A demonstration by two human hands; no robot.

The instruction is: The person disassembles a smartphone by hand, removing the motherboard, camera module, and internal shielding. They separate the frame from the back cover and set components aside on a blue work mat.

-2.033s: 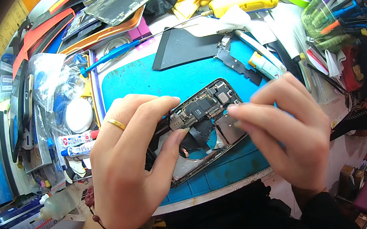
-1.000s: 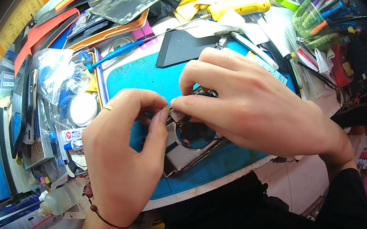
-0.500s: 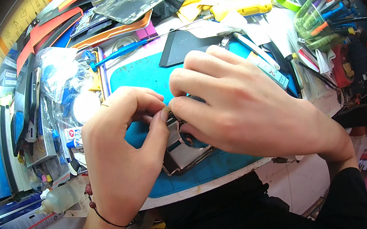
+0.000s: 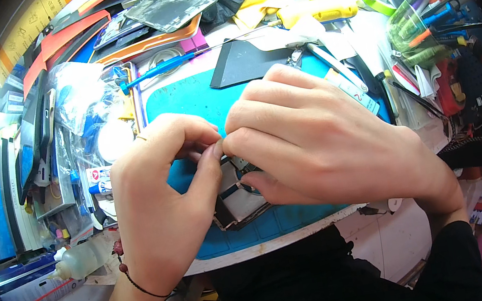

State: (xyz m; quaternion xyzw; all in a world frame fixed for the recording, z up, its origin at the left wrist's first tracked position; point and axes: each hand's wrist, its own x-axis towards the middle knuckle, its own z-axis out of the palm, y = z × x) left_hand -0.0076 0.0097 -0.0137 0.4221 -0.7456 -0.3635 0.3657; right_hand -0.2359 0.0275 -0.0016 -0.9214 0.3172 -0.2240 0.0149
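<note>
My left hand [image 4: 160, 179], a dark beaded bracelet [image 4: 120, 258] at its wrist, pinches thumb and forefinger together. What lies between those fingertips is too small to make out. Against them presses the curled forefinger of my right hand [image 4: 315, 139], whose thumb reaches lower, over the device. Both hands meet above an opened phone-like device [image 4: 243, 203] with a grey, flat inside and dark edges. My hands hide its upper part. Under it is a blue work mat [image 4: 182, 100].
A blue thin screwdriver [image 4: 162, 68] and a dark grey flat panel [image 4: 246, 61] lie beyond my hands. Clear plastic bags [image 4: 77, 91] crowd the left, below stacked phone parts [image 4: 171, 7]. At the right stands a green cup [image 4: 408, 29] of tools. A squeeze bottle [image 4: 79, 262] is lower left.
My right thumb has straightened and moved off a dark, round-edged part that showed beside it. My right forefinger has come closer against my left fingertips. The device stays in place.
</note>
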